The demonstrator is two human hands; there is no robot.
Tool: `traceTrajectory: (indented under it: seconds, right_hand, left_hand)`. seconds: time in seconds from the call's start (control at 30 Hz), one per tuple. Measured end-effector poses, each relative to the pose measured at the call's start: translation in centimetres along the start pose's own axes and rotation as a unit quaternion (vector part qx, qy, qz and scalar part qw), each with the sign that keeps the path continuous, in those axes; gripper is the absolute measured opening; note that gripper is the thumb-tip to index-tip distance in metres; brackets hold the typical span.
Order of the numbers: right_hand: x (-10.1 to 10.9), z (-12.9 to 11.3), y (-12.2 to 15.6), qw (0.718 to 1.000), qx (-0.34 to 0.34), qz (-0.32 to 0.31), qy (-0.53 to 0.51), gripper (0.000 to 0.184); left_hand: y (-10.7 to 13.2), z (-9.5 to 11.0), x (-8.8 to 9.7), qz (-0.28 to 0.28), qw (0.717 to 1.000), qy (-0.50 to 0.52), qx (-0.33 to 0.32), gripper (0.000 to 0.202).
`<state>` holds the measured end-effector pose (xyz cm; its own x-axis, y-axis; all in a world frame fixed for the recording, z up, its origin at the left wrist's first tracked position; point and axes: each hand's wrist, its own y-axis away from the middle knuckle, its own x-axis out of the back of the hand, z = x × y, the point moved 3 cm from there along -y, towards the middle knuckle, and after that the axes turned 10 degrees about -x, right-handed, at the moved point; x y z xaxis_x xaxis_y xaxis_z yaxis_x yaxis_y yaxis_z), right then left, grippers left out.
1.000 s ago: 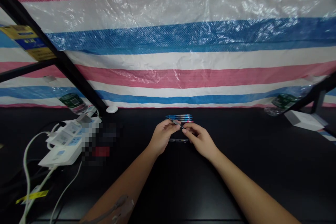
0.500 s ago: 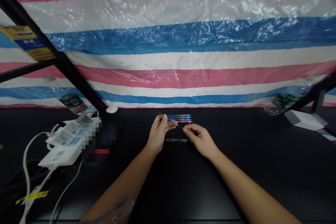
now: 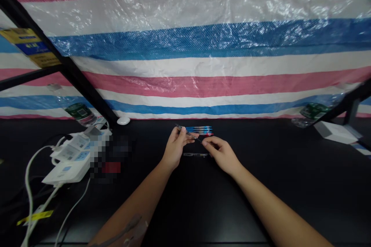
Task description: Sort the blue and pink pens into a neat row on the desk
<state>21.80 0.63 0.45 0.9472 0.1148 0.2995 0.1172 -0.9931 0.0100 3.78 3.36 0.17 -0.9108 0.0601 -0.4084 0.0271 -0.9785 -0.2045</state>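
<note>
Our left hand [image 3: 174,150] was shut on a thin pen [image 3: 188,133] above the worktop [image 3: 261,200], and our right hand [image 3: 222,155] was at its tip, though we could not tell if that grip held it.

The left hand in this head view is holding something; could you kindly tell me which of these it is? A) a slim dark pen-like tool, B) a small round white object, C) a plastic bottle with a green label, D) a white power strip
A: the left hand grips the slim dark pen-like tool, which slants out past its thumb.
</note>
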Motion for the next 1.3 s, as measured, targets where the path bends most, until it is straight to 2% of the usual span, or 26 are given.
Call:
traceTrajectory:
  seconds: [0.2,0.33,0.47,0.57,0.67,0.9,1.07,1.3]
  right_hand:
    - [0.0,-0.3,0.1,1.0,0.019,0.01,-0.002,0.028]
    - [-0.2,-0.3,0.1,0.997,0.048,0.019,-0.053,0.024]
    - [0.1,-0.1,0.0,0.994,0.084,0.07,-0.027,0.017]
    - [0.8,-0.1,-0.1,0.988,0.095,0.119,0.024,0.012]
    - [1.4,-0.1,-0.1,0.985,0.095,0.143,0.036,0.01]
    - [1.2,-0.5,0.0,0.985,0.1,0.139,0.03,0.009]
    - [0.6,-0.7,0.3,0.989,0.098,0.113,0.014,0.009]
    - [0.1,-0.1,0.1,0.992,0.013,0.063,-0.106,0.022]
  left_hand:
    - [0.5,0.1,-0.5,-0.059,0.998,-0.027,0.016,0.029]
    - [0.9,-0.1,-0.8,-0.078,0.997,-0.013,0.026,0.026]
    - [0.9,-0.3,-1.0,-0.062,0.997,0.038,0.037,0.027]
    - [0.6,-0.2,-0.7,-0.02,0.997,0.065,0.031,0.027]
    - [0.3,0.1,-0.2,0.014,0.997,0.079,0.019,0.026]
    - [0.4,0.0,-0.4,0.01,0.996,0.083,0.023,0.026]
    - [1.0,-0.5,-1.0,-0.03,0.996,0.071,0.046,0.023]
    - [1.3,-0.5,-1.2,-0.069,0.996,0.041,0.039,0.02]
